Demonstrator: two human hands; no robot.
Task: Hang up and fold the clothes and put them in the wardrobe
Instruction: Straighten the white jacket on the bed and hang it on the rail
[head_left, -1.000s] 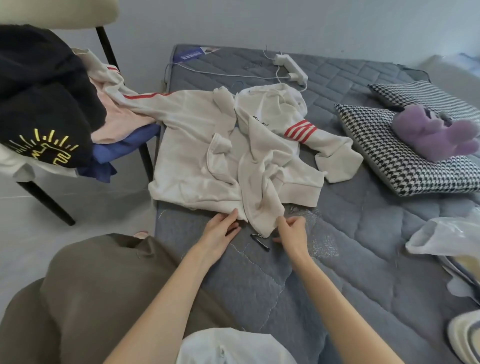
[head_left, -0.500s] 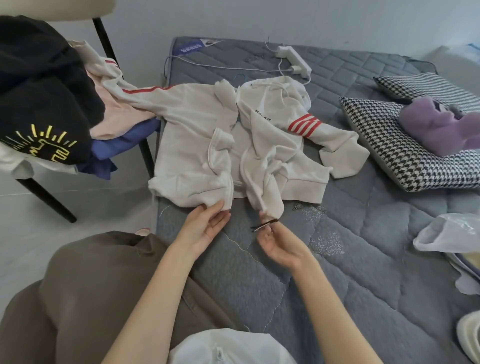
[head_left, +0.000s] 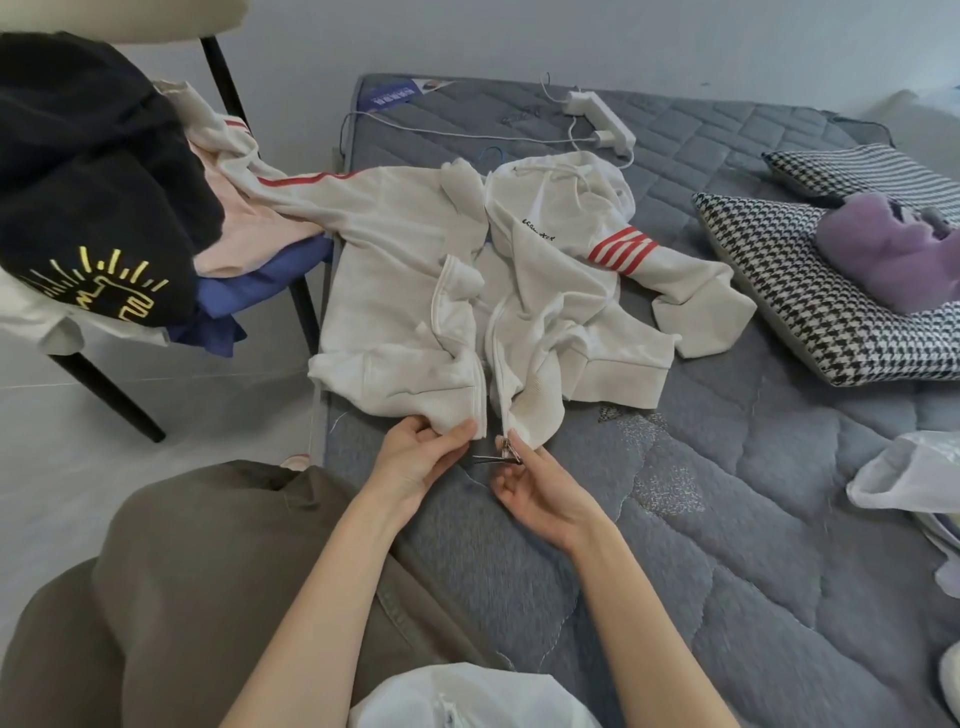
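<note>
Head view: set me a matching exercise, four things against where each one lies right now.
1 white zip hoodie
2 purple plush toy
3 black garment with yellow print
4 power strip

A on the houndstooth pillow
B piled on the chair
C far end of the mattress
D hem gripped by the left hand

Pairs: 1-D, 2-A, 3-B, 4-C.

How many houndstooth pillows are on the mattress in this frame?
2. The near pillow lies on the mattress's right side, a purple plush toy on it; the far pillow lies just behind it. Others could be outside the frame.
</note>
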